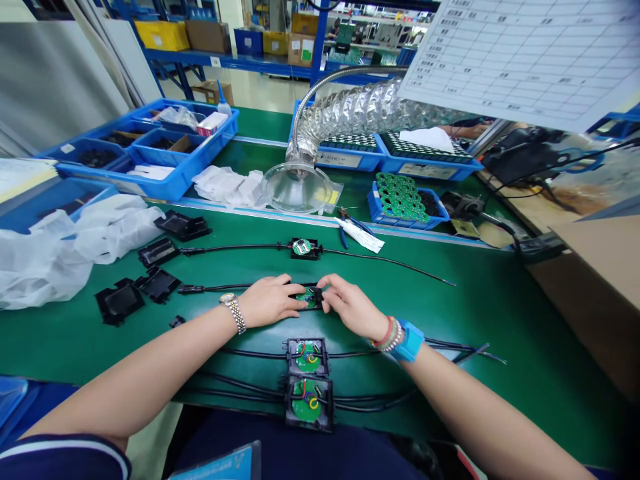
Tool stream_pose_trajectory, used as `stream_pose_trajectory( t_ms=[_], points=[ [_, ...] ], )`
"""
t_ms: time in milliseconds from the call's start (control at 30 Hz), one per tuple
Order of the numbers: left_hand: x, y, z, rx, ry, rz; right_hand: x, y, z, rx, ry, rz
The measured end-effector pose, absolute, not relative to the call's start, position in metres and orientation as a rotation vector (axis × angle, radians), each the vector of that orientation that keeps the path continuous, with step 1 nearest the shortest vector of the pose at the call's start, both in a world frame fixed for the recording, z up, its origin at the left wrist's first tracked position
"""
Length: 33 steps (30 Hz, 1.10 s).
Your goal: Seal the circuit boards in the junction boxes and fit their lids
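Both hands meet at a small black housing with a green circuit board (309,298) on the green mat. My left hand (274,300) rests over its left side, fingers closed on the edge. At its right end, the bent fingers of my right hand (347,305) pinch near a dark part. A black cable (220,288) leads off to the left. Behind the hands lies a similar open housing with a round board (302,247) and cables on both sides. Nearer to me sit two open black housings, one (308,357) behind the other (309,401), with green boards and coloured wires.
Black covers (120,301) and white bags (115,227) lie at the left. A fume hood (297,187), pliers (344,237), a white tube (361,236) and a blue bin of green boards (405,200) stand behind. A cardboard box (595,287) is at the right.
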State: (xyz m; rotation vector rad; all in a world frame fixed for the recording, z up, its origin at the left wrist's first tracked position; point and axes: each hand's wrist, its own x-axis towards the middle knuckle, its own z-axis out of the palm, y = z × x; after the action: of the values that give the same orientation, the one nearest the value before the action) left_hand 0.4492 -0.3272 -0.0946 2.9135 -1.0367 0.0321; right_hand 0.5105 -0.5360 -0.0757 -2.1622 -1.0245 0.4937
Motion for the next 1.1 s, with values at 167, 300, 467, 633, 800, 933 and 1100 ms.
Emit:
stream_pose_trajectory(
  t_ms=[167, 300, 467, 633, 800, 933, 1100],
  points=[
    [0.450, -0.327, -0.093, 2.916, -1.039, 0.014, 0.520, -0.542, -0.074, -2.128, -1.199, 0.366],
    [0.450, -0.327, -0.094, 2.901, -1.042, 0.035, 0.522, -0.547, -0.075, -2.330, -1.625, -0.129],
    [0.450, -0.327, -0.095, 2.874, -1.032, 0.065, 0.524, -0.542, -0.077, -2.519, -1.837, -0.356],
    [0.449, -0.327, -0.095, 2.880, -1.033, 0.061, 0.525, -0.537, -0.071, -2.696, -1.532, 0.001],
    [0.450, -0.327, -0.094, 2.901, -1.048, 0.049, 0.535, -0.539, -0.074, -2.656, -1.467, 0.312],
    [0.450, -0.328, -0.094, 2.910, -1.057, 0.021, 0.540, -0.538, -0.083, -2.648, -1.632, 0.271],
    [0.451, -0.328, -0.094, 2.909, -1.054, -0.013, 0.530, -0.537, -0.086, -2.697, -1.731, 0.157]
  ],
)
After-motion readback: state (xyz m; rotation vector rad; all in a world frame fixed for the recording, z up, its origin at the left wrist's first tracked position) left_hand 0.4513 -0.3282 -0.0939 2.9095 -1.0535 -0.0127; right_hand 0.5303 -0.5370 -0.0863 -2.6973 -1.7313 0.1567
